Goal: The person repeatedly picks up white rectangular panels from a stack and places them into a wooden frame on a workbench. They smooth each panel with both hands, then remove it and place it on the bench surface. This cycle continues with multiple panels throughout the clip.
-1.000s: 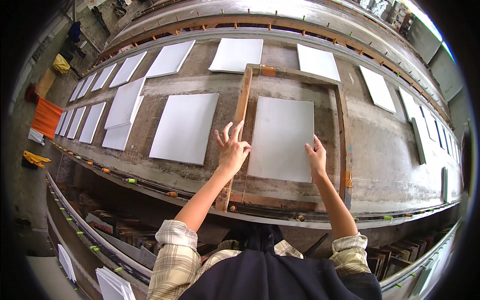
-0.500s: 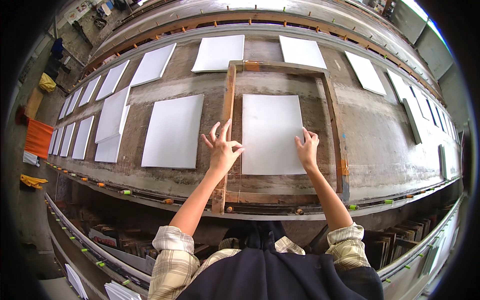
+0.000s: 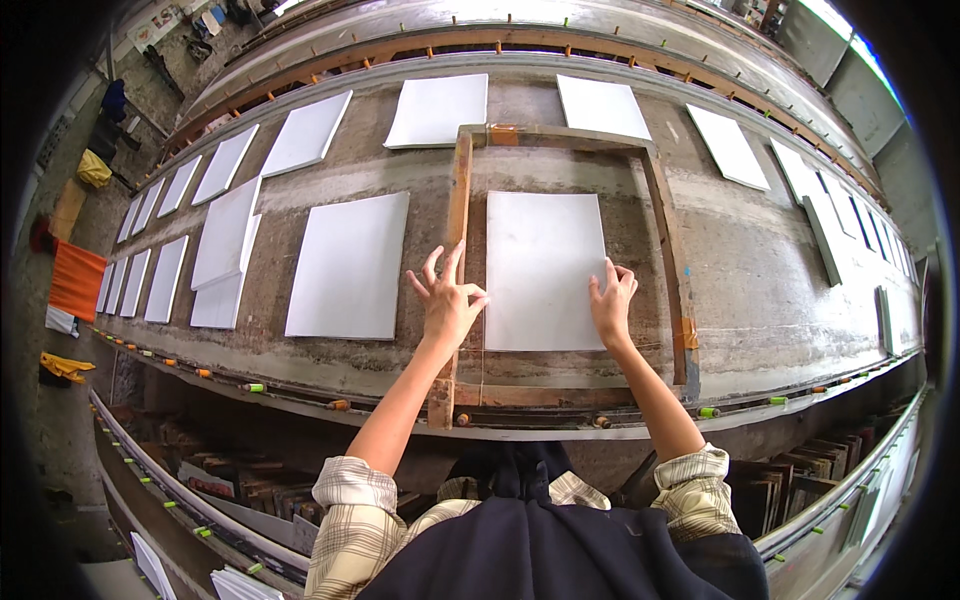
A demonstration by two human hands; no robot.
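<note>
A white rectangular sheet (image 3: 543,262) lies flat inside a wooden frame (image 3: 459,205) on a long grey workbench (image 3: 745,290). My left hand (image 3: 447,303) rests at the sheet's left edge, over the frame's left rail, fingers spread, thumb and forefinger nearly pinched at the edge. My right hand (image 3: 612,300) lies on the sheet's right edge, fingers bent onto it. Whether either hand grips the sheet or only touches it is not clear.
Another white sheet (image 3: 350,265) lies left of the frame; several more sheets (image 3: 438,108) line the bench's far side and both ends. Small coloured pegs (image 3: 253,387) dot the bench's front rail. Stacked boards (image 3: 235,490) sit on shelves below. An orange cloth (image 3: 77,280) hangs at far left.
The view has shifted so the frame and sheet sit more central. Both hands stay at the sheet's side edges, the left fingers closing slightly toward a pinch.
</note>
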